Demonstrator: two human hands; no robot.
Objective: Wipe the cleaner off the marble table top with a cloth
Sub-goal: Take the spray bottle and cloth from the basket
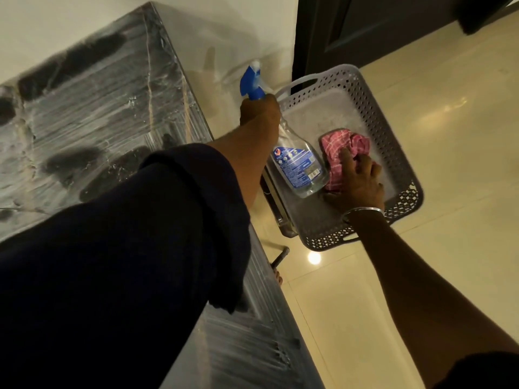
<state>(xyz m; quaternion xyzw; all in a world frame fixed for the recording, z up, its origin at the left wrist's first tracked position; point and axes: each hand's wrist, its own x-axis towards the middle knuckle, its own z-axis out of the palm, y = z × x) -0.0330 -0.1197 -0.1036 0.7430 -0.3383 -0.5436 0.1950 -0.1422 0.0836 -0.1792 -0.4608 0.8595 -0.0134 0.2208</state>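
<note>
Down in the grey basket (398, 153) on the floor, right of the desk (92, 113), my right hand (356, 178) closes on the pink cloth (341, 148); my left hand (259, 112) grips the spray bottle (295, 161) neck beside it.

Streaky marble table top (92, 113), woven cloth (341, 147), perforated plastic basket (393, 141), glossy floor (449, 108)

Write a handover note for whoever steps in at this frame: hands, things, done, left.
Left hand: gripping the spray bottle by its neck, over the basket.
Right hand: on the pink cloth lying in the basket, fingers closing on it.
Table top: streaked with cleaner, a few dark bare patches.
Done: cleaner applied.
Left: put the bottle down, lift the cloth, wipe the top.
</note>
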